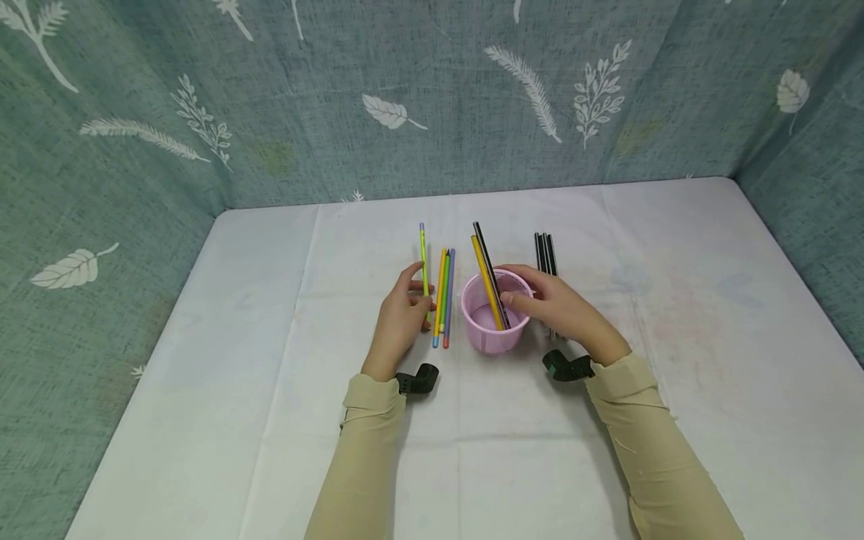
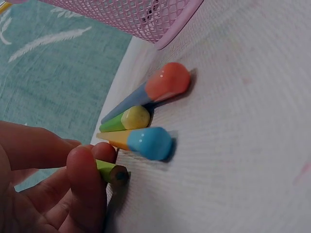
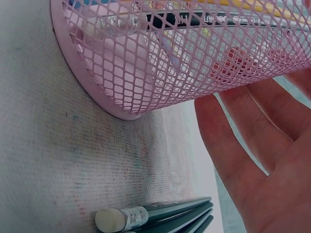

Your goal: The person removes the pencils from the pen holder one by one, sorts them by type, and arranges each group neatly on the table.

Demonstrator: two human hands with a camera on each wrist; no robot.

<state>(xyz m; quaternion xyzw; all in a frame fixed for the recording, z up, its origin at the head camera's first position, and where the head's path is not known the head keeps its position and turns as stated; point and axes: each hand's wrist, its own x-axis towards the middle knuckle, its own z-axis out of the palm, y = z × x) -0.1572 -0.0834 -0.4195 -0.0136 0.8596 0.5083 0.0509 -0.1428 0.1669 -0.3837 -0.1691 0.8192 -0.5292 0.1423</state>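
Observation:
My left hand (image 1: 394, 324) pinches a lime-green pencil (image 1: 423, 251) between thumb and fingers; its lower end (image 2: 111, 171) is close to the cloth in the left wrist view. Just to its right lie an orange pencil (image 1: 439, 300), a green pencil (image 2: 114, 123) and a purple-blue pencil (image 1: 449, 300), side by side. A pink mesh cup (image 1: 493, 343) stands upright, holding a yellow pencil (image 1: 483, 270) and a black pencil (image 1: 481, 244) that lean leftward. At the cup's right rim my right hand (image 1: 567, 309) grips it, thumb over the rim and fingers along the outside.
Several black pencils (image 1: 545, 251) lie together right of the cup, partly hidden behind the right hand; one shows a white eraser (image 3: 111, 220). White cloth (image 1: 202, 390) covers the table. Green leaf-patterned fabric (image 1: 432, 150) hangs behind and at both sides.

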